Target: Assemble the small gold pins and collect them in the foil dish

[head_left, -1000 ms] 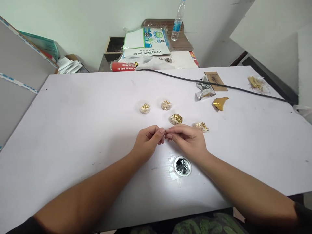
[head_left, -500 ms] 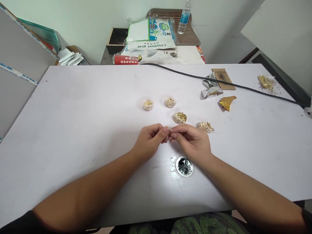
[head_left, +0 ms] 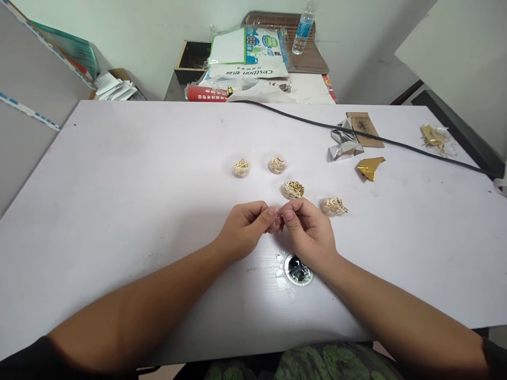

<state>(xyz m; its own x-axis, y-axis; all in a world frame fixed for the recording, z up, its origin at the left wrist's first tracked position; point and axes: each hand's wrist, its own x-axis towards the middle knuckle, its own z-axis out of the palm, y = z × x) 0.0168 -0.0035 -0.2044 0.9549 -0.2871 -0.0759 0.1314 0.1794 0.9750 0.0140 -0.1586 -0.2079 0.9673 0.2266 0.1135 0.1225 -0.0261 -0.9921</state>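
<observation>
Over the middle of the white table, my left hand (head_left: pixel 247 229) and my right hand (head_left: pixel 311 229) meet at the fingertips. Both are closed in a pinch. A tiny gold-coloured glint shows between them, but the fingers hide most of it, so its kind is unclear. Just beyond my right hand is a small clear tub (head_left: pixel 293 190) of short gold-coloured metal pins. A second tub (head_left: pixel 334 206) with longer pins lies to its right. Farther back stand two more, a left tub (head_left: pixel 241 168) and a right tub (head_left: pixel 277 165), also holding gold-coloured pins.
A round cable hole (head_left: pixel 299 270) with clear tape around it lies below my right hand. Across the back right runs a black cable (head_left: pixel 312 123), near silver foil (head_left: pixel 345 150), gold foil (head_left: pixel 370 168) and brown cardboard (head_left: pixel 366 130). A bag of gold-coloured pieces (head_left: pixel 435 138) lies far right.
My right hand has turned slightly, its thumb now higher and closer to the index fingertip. My left hand stays nearly in place. The view has shifted a little.
</observation>
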